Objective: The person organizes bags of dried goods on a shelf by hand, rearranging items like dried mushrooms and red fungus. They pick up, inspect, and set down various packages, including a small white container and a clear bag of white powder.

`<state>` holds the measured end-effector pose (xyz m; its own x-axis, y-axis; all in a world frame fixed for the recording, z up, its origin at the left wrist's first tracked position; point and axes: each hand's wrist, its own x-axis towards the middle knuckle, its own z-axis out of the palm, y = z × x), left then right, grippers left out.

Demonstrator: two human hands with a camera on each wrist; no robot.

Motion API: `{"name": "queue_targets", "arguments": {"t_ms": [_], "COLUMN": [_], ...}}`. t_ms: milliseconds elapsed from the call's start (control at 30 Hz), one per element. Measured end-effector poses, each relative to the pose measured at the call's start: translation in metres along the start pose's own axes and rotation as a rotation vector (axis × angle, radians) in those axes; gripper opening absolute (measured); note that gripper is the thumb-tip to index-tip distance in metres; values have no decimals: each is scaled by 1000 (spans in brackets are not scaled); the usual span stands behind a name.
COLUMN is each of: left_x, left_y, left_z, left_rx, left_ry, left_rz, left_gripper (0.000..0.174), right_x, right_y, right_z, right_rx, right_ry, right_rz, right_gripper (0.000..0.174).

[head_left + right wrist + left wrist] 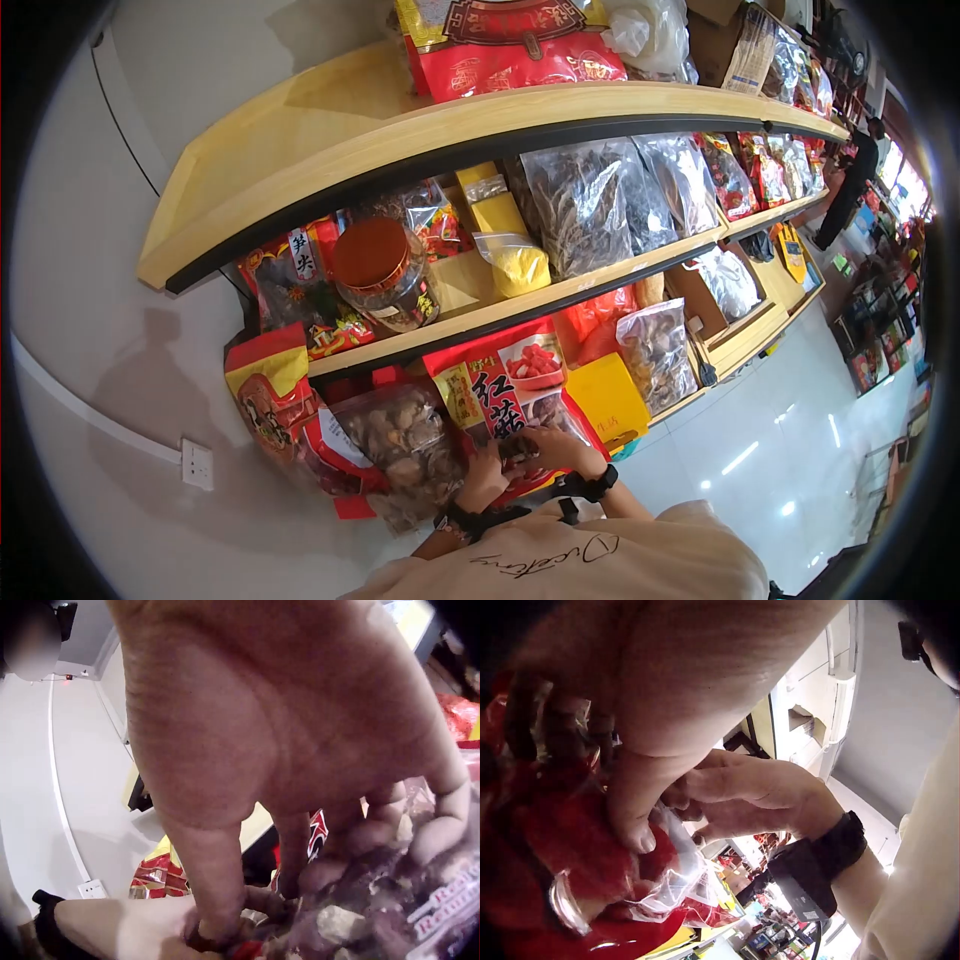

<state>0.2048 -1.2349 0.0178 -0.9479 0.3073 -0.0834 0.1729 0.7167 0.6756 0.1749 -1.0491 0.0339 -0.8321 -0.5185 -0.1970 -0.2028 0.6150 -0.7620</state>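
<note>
Nearest, a pale beige garment with cursive black lettering (620,550) is seen, and a black band (597,485) is worn on the right wrist. Just beyond, the lower part of a large red plastic bag printed with black characters (463,385) is held between both hands. By the left hand (483,480) the red film is gripped narrowly, the thumb pressed down on it and the fingers bent; by the right hand (556,450) it is pinched close beside, with fingers curled over the windowed part, where dark, lumpy dried pieces are shown.

The bag is set aslant at the front of the lower shelf, between a clear bag of brown dried mushrooms (405,450) and a flat yellow package (608,395); whether its base is borne by the shelf cannot be told. It should be found light and soft, with slick film that may slide under the fingertips, and the dried contents could be crumbled by hard squeezing. It is best taken by both side edges, with the lower end supported.

Farther back, a clear jar with an orange-brown lid (372,255) is kept on the pale wooden shelf (470,275), and a dark-clothed person (855,190) is seen in the distance
</note>
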Motion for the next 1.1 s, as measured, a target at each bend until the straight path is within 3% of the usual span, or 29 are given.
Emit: {"name": "queue_targets", "arguments": {"t_ms": [100, 233, 300, 400, 500, 633, 733, 800, 933, 1033, 1100], "left_x": [1, 3, 6, 5, 6, 3, 6, 5, 3, 2, -1], "left_y": [-10, -4, -9, -3, -4, -2, -5, 0, 8, 16, 27], "left_z": [9, 8, 6, 5, 6, 6, 5, 2, -2, -4, -2], "left_rx": [9, -115, -262, -138, -160, -147, -196, -205, -190, -94, 188], "left_ry": [83, 28, 53, 159, 89, 101, 97, 24, 11, 11, 23], "left_rz": [94, -18, 62, 133, -35, -39, 0, -125, -174, -173, -230], "left_gripper": [57, 58, 60, 60, 62, 64, 65, 67, 64, 65, 70], "right_x": [4, 1, 0, 0, 2, 9, 7, 8, 2, 5, 6], "right_y": [4, -12, -22, -22, -17, 2, 0, -4, -14, -1, 4], "right_z": [-7, -12, 3, 22, 19, 12, 7, 7, -2, 0, 1], "right_rx": [62, 264, -346, -396, -369, -163, -186, -261, -262, -187, -166], "right_ry": [-82, -162, 131, 223, 200, 64, 80, 77, 69, 36, 65], "right_rz": [-45, 61, 122, 144, 130, 58, 19, 33, 38, 2, -42], "right_gripper": [62, 53, 53, 53, 55, 57, 58, 58, 58, 55, 53]}}
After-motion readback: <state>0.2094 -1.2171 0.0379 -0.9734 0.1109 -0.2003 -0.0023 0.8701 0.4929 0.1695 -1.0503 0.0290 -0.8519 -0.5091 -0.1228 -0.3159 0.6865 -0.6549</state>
